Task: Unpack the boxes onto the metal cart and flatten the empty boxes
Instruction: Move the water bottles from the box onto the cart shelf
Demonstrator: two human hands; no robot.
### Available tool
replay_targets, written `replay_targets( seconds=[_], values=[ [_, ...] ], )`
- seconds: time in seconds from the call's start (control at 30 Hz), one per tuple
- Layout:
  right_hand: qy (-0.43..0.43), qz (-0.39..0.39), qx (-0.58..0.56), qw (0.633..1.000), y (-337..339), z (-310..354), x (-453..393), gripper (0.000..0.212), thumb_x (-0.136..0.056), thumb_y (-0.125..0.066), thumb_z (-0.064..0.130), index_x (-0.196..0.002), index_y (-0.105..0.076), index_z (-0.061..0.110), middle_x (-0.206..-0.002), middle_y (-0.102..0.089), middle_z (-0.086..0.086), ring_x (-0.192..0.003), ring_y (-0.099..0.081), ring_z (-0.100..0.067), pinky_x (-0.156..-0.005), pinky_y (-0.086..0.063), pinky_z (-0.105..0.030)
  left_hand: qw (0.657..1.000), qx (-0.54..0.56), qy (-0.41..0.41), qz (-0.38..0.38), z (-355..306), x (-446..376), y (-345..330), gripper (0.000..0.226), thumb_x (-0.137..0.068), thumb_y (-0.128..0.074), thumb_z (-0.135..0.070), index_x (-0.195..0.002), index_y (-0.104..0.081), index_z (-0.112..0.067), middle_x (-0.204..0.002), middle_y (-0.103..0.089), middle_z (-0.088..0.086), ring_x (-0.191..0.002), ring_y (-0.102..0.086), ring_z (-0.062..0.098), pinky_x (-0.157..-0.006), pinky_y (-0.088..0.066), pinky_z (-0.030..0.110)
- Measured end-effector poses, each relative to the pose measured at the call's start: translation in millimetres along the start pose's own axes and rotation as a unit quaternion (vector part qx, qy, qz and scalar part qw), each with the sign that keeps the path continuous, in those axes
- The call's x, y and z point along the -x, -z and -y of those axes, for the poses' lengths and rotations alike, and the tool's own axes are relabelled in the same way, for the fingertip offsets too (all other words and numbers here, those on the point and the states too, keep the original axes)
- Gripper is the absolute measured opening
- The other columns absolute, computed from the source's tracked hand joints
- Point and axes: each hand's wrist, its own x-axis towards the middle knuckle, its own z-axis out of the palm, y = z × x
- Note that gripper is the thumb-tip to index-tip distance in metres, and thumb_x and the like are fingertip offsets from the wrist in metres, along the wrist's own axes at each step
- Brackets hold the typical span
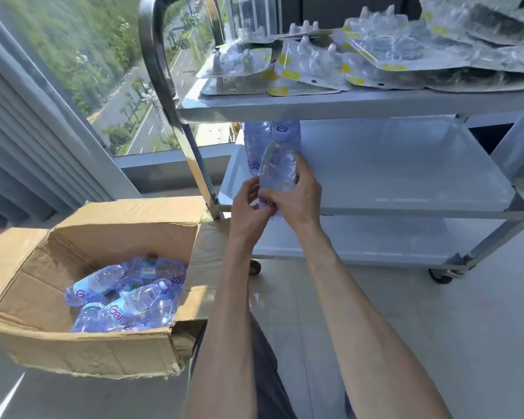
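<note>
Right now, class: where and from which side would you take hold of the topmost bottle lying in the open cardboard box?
Probably the ribbed middle of the topmost bottle, coming from above through the open top of the cardboard box. It lies on its side over the others, cap toward the far right, so its upper flank is exposed while box walls block the sides.

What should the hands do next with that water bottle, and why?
Probably stand the bottle on the cart's middle shelf, beside the bottles already standing there. Both the left hand and right hand hold it just in front of that shelf, and the cardboard box still holds many more bottles to unpack.
</note>
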Motion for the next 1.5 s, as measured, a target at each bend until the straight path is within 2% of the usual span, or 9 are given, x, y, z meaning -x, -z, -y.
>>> replay_targets(
  seconds=[0.13, 0.33, 0.4, 0.57, 0.83, 1.03, 1.27, 1.4, 1.5],
  values=[
    [0.044, 0.048, 0.010, 0.998, -35, 4, -27, 0.070, -0.056, -0.085, 0.013, -0.120, -0.059, 0.021, -0.096, -0.067, 0.013, -0.087, -0.063, -0.009, -0.073, -0.054, -0.027, 0.993, -0.080, -0.014, -0.083, -3, -28, 4, 0.044, -0.073, -0.060, 0.001, -0.115, -0.057, -0.010, -0.097, -0.067, -0.004, -0.088, -0.064, 0.008, -0.065, -0.041, 0.006],
    [0.010, 0.125, 0.039, 0.991, -48, -22, -53, 0.051, -0.069, -0.071, 0.006, -0.118, -0.060, 0.020, -0.102, -0.070, 0.004, -0.093, -0.066, -0.015, -0.081, -0.056, -0.031, 0.986, -0.078, -0.012, -0.144, 24, -49, 6, 0.040, -0.075, -0.077, -0.007, -0.108, -0.056, -0.016, -0.095, -0.065, -0.003, -0.081, -0.060, 0.000, -0.067, -0.046, 0.009],
    [-0.020, 0.090, 0.047, 0.995, -46, -32, -60, 0.047, -0.077, -0.062, 0.000, -0.121, -0.060, 0.016, -0.110, -0.068, 0.003, -0.101, -0.064, -0.014, -0.086, -0.051, -0.023, 0.988, -0.083, -0.023, -0.130, 29, -59, 4, 0.045, -0.072, -0.082, -0.013, -0.111, -0.058, -0.016, -0.097, -0.067, -0.004, -0.084, -0.063, 0.006, -0.071, -0.049, 0.014],
    [-0.110, 0.007, 0.139, 0.984, -35, -68, -50, 0.045, -0.083, -0.054, -0.004, -0.126, -0.059, 0.007, -0.122, -0.065, -0.012, -0.112, -0.061, -0.028, -0.093, -0.048, -0.035, 0.986, -0.098, -0.023, -0.136, 36, -75, -7, 0.058, -0.067, -0.086, -0.018, -0.117, -0.058, -0.014, -0.099, -0.066, -0.004, -0.087, -0.064, 0.009, -0.068, -0.044, 0.004],
    [-0.113, -0.047, 0.175, 0.977, -50, -75, -47, 0.023, -0.089, -0.057, 0.005, -0.111, -0.064, 0.001, -0.103, -0.069, -0.012, -0.096, -0.063, -0.029, -0.076, -0.045, -0.028, 0.979, -0.096, -0.042, -0.176, 52, -72, -22, 0.059, -0.071, -0.083, -0.022, -0.123, -0.055, -0.015, -0.110, -0.065, -0.004, -0.098, -0.062, 0.010, -0.078, -0.046, 0.010],
    [-0.077, -0.073, 0.163, 0.981, -48, -78, -29, 0.039, -0.087, -0.049, -0.005, -0.123, -0.061, 0.001, -0.119, -0.064, -0.013, -0.112, -0.057, -0.026, -0.093, -0.042, -0.028, 0.982, -0.113, -0.025, -0.148, 54, -70, -16, 0.064, -0.076, -0.081, -0.029, -0.132, -0.053, -0.016, -0.114, -0.066, -0.001, -0.099, -0.062, 0.011, -0.077, -0.048, 0.013],
    [0.027, -0.165, 0.190, 0.967, -68, -94, 21, 0.045, -0.065, -0.041, -0.006, -0.102, -0.066, 0.005, -0.100, -0.065, -0.009, -0.102, -0.054, -0.031, -0.089, -0.046, -0.039, 0.917, -0.134, -0.009, -0.376, 68, -35, 60, 0.015, -0.080, -0.063, -0.023, -0.088, -0.069, -0.011, -0.068, -0.062, -0.005, -0.060, -0.052, 0.007, -0.066, -0.046, 0.027],
    [0.053, -0.117, 0.168, 0.977, -106, -89, 60, 0.035, -0.067, -0.045, -0.012, -0.088, -0.067, 0.006, -0.089, -0.067, -0.007, -0.089, -0.056, -0.027, -0.075, -0.049, -0.035, 0.863, -0.089, 0.095, -0.488, 96, -16, 125, 0.013, -0.074, -0.058, -0.020, -0.071, -0.067, -0.011, -0.061, -0.061, 0.001, -0.061, -0.055, 0.020, -0.059, -0.041, 0.034],
    [0.046, -0.021, 0.158, 0.986, -140, -81, 87, 0.028, -0.077, -0.055, -0.013, -0.091, -0.069, 0.007, -0.086, -0.068, -0.006, -0.081, -0.061, -0.023, -0.070, -0.054, -0.038, 0.832, -0.126, 0.278, -0.464, 125, 2, 166, 0.023, -0.083, -0.054, -0.012, -0.094, -0.073, -0.003, -0.101, -0.072, 0.017, -0.099, -0.064, 0.035, -0.073, -0.042, 0.033]
  ],
)
